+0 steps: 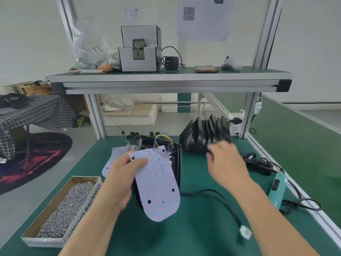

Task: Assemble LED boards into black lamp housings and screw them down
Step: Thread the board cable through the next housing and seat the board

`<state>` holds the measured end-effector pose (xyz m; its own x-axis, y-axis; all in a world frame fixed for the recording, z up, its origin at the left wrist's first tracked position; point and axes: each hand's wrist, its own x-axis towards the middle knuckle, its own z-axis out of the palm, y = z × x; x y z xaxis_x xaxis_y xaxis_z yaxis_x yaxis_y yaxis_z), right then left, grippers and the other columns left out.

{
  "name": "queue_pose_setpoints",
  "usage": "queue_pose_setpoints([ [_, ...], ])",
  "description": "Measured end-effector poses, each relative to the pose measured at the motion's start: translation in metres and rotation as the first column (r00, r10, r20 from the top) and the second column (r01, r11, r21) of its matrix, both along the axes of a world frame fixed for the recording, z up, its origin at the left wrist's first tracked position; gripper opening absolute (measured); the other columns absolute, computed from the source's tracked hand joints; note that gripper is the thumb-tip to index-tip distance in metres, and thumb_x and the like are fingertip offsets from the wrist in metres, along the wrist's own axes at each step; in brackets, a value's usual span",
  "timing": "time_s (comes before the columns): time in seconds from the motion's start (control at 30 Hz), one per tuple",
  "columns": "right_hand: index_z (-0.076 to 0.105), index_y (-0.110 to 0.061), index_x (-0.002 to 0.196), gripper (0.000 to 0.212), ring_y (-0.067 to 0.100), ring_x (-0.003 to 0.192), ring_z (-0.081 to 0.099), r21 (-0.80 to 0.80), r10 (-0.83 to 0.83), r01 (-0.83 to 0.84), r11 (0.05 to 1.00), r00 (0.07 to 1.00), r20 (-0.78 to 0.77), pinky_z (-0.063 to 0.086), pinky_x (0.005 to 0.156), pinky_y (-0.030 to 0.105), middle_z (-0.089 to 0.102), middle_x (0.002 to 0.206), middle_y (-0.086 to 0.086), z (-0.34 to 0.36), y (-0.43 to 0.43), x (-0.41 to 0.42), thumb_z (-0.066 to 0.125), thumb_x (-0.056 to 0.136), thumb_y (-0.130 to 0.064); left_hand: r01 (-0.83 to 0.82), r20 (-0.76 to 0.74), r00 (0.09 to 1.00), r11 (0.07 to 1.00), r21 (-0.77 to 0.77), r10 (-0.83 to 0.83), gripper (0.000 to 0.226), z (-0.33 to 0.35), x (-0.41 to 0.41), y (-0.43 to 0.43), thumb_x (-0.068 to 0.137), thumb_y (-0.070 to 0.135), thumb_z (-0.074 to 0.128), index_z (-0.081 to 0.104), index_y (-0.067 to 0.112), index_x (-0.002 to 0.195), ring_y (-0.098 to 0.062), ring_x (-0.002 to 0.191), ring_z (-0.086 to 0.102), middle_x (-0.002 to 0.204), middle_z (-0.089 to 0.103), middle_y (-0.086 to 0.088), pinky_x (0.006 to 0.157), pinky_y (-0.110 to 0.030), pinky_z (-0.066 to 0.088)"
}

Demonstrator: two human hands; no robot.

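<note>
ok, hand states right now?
Left hand: closed on the white rounded LED board.
Right hand: by the stacked black lamp housings; grip cannot be told.

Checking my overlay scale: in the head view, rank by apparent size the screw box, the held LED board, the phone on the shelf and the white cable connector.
1. screw box
2. LED board, in the left hand; nearness inflates it
3. phone, far away, so understated
4. white connector
</note>
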<state>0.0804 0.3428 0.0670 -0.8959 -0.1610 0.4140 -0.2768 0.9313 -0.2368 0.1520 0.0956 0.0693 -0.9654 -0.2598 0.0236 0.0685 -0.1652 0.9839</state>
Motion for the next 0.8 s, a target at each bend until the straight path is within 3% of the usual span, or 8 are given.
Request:
queue_pose_setpoints([
  [0.03, 0.063, -0.016, 0.124, 0.033, 0.018, 0.103, 0.054, -0.215, 0.112, -0.149, 0.965, 0.978, -0.176, 0.044, 0.088, 0.028, 0.053, 0.115, 0.002, 0.013, -0.005, 0.009, 0.055, 0.098, -0.034, 0.021, -0.002, 1.0, 1.0, -0.006, -0.021, 0.009, -0.004, 0.001, 0.004, 0.092, 0.002, 0.06, 0.068, 0.005, 0.093, -0.024, 0.074, 0.071, 0.087, 0.076, -0.015, 0.074, -0.038, 0.054],
  [0.1, 0.062, -0.027, 0.125, 0.043, 0.008, 0.079, 0.059, -0.418, 0.328, -0.392, 0.819, 0.919, -0.22, 0.044, 0.081, 0.015, 0.049, 0.11, -0.009, 0.035, -0.02, 0.029, 0.064, 0.087, -0.048, 0.053, -0.007, 0.999, 0.998, -0.021, -0.053, 0.015, -0.008, 0.003, 0.012, 0.081, 0.012, 0.067, 0.07, 0.005, 0.094, -0.025, 0.079, 0.07, 0.092, 0.076, -0.018, 0.078, -0.04, 0.052],
  [0.2, 0.062, -0.026, 0.131, 0.044, 0.007, 0.075, 0.061, -0.358, 0.406, -0.399, 0.844, 0.912, -0.058, 0.049, 0.088, 0.026, 0.05, 0.111, -0.007, 0.037, -0.036, 0.038, 0.071, 0.089, -0.03, 0.133, -0.022, 0.991, 0.99, -0.052, -0.135, 0.019, -0.009, 0.007, 0.016, 0.075, 0.022, 0.066, 0.076, 0.013, 0.089, -0.025, 0.082, 0.072, 0.096, 0.076, -0.017, 0.077, -0.039, 0.054],
  [0.3, 0.073, -0.014, 0.107, 0.02, 0.016, 0.082, 0.063, -0.417, 0.369, -0.372, 0.829, 0.925, -0.091, 0.05, 0.089, 0.037, 0.06, 0.102, 0.002, 0.039, -0.03, 0.029, 0.069, 0.09, -0.005, 0.236, -0.013, 0.972, 0.972, -0.006, -0.236, 0.015, -0.012, 0.011, 0.009, 0.077, 0.02, 0.07, 0.078, 0.018, 0.09, -0.027, 0.083, 0.074, 0.099, 0.077, -0.017, 0.068, -0.034, 0.06],
  [0.37, 0.07, -0.015, 0.098, 0.014, 0.012, 0.076, 0.063, -0.433, 0.414, -0.388, 0.814, 0.91, -0.037, 0.052, 0.083, 0.037, 0.062, 0.099, -0.001, 0.04, -0.025, 0.025, 0.071, 0.088, -0.005, 0.251, -0.003, 0.968, 0.967, 0.034, -0.251, 0.016, -0.017, 0.012, 0.003, 0.077, 0.017, 0.075, 0.079, 0.016, 0.092, -0.03, 0.083, 0.075, 0.102, 0.076, -0.02, 0.066, -0.035, 0.06],
  [0.57, 0.069, -0.02, 0.114, 0.033, 0.011, 0.082, 0.059, -0.261, 0.531, -0.503, 0.824, 0.846, 0.046, 0.047, 0.082, 0.019, 0.051, 0.107, -0.006, 0.033, -0.023, 0.025, 0.071, 0.085, -0.006, 0.257, -0.038, 0.966, 0.965, 0.053, -0.255, 0.034, -0.028, 0.016, -0.006, 0.07, 0.031, 0.079, 0.077, 0.013, 0.099, -0.031, 0.09, 0.074, 0.107, 0.074, -0.021, 0.071, -0.036, 0.061],
  [0.67, 0.068, -0.011, 0.107, 0.024, 0.011, 0.083, 0.056, -0.23, 0.541, -0.535, 0.813, 0.84, -0.041, 0.043, 0.082, 0.015, 0.043, 0.108, -0.005, 0.021, -0.023, 0.024, 0.067, 0.086, 0.001, 0.253, -0.058, 0.967, 0.965, 0.069, -0.25, 0.026, -0.033, 0.015, -0.007, 0.076, 0.025, 0.076, 0.077, 0.013, 0.099, -0.029, 0.089, 0.075, 0.107, 0.075, -0.019, 0.071, -0.034, 0.06],
  [0.8, 0.068, -0.001, 0.089, 0.004, 0.014, 0.077, 0.052, -0.246, 0.515, -0.582, 0.775, 0.807, -0.288, 0.043, 0.073, 0.018, 0.055, 0.094, 0.002, 0.003, -0.031, 0.019, 0.071, 0.088, 0.001, 0.299, -0.064, 0.953, 0.953, 0.052, -0.295, 0.018, -0.03, 0.013, -0.004, 0.078, 0.02, 0.075, 0.079, 0.015, 0.096, -0.027, 0.088, 0.074, 0.104, 0.076, -0.016, 0.071, -0.033, 0.06],
])
